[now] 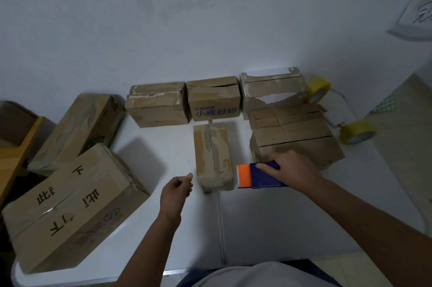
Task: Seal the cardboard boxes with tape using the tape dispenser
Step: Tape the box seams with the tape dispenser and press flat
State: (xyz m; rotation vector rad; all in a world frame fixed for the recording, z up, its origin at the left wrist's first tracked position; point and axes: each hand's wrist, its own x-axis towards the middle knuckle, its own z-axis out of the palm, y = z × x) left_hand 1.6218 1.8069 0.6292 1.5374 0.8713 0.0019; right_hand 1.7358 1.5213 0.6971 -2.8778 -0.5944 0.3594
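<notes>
Right grip: my right hand [291,167] is wrapped around the blue tape dispenser [261,175], fingers curled over its top, its orange cutter end pointing left.
Left grip: my left hand [178,189] holds nothing; its fingers are loosely curled, thumb and forefinger near each other, hovering above the bench [268,221].
Key relation: the small upright-lying box [214,157] sits just to the left of the dispenser's orange end, between my two hands. Its long axis runs away from me, with the worn seam down the middle of its top. The right hand is the nearer one, and the dispenser's blade almost meets the box's near right edge.
Next move, as I judge it: swing the dispenser over the near end of that seam and pull along it, away from me, while the left hand steadies the box.
Other boxes: a row of three cartons [214,100] stands against the wall, a wider flat box [297,137] lies behind my right hand, and two large cartons [70,205] rest at the left.
Spare tape: two yellow rolls [319,90] lie at the far right of the bench.
</notes>
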